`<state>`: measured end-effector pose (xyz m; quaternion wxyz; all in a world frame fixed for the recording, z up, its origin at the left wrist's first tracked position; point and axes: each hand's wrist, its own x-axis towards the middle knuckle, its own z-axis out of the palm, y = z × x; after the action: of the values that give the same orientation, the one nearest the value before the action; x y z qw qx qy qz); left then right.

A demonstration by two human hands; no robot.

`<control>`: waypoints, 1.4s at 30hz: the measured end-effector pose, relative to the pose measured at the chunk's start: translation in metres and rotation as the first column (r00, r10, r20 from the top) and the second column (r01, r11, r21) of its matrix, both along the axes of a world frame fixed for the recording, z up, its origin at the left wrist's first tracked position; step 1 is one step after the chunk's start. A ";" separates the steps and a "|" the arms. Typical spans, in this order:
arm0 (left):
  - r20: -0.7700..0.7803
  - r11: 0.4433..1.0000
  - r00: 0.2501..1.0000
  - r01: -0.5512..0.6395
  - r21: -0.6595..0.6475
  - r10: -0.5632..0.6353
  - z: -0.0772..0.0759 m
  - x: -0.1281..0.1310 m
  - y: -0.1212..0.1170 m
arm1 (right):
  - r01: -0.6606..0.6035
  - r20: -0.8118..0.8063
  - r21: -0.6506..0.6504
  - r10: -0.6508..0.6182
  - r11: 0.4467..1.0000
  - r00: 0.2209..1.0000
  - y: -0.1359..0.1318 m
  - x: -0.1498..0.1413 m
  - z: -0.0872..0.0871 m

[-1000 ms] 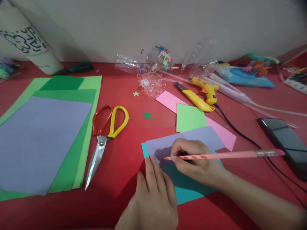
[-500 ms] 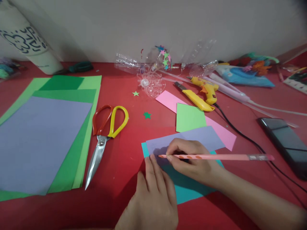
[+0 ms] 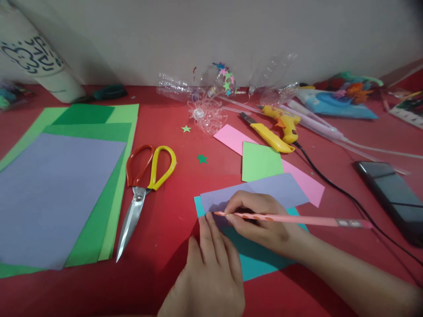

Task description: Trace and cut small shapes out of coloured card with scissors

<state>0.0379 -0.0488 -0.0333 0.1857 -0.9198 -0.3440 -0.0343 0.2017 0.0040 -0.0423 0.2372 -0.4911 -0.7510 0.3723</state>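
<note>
A pink pencil is pinched in my right hand, its tip near the left end of a purple paper strip. Beneath that strip lies a turquoise paper sheet. My left hand rests flat with fingers outstretched, fingertips on the strip's lower left corner beside the pencil tip. Faint marks seem to show on the strip by the tip, too small to make out. Behind it are a light green paper square and a pink paper strip, partly covered.
Scissors lie left of my hands, beside stacked purple and green sheets. A yellow cutter knife, a glue gun with a black cord and a phone lie to the right. Two paper stars lie behind my hands.
The pencil tip has shifted slightly left, and its eraser end has tipped lower and to the left. My left hand stays in place on the paper.
</note>
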 end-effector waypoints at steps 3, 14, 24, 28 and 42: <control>0.005 1.000 1.000 0.001 0.005 -0.001 -0.001 0.000 0.000 | -0.001 -0.005 0.003 0.001 1.000 1.000 0.000 0.000 -0.001; 0.018 1.000 1.000 0.016 0.004 -0.016 -0.003 -0.001 0.000 | 0.093 0.044 0.072 -0.096 0.993 0.994 -0.001 0.000 0.001; -0.013 1.000 1.000 0.027 0.001 -0.027 -0.002 -0.001 0.000 | 0.173 0.061 0.076 -0.178 0.982 0.982 -0.004 0.002 -0.006; -0.008 0.999 0.999 0.033 -0.008 -0.033 -0.002 -0.002 0.000 | 0.194 0.069 0.082 -0.199 0.978 0.977 -0.005 0.003 -0.006; -0.024 0.999 0.998 0.050 0.002 -0.050 -0.001 -0.003 0.002 | 0.259 -0.054 -0.065 -0.263 0.964 0.963 -0.005 0.001 0.002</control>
<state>0.0351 -0.0469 -0.0342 0.1900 -0.9283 -0.3184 -0.0283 0.2029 -0.0009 -0.0400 0.2932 -0.5805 -0.6611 0.3742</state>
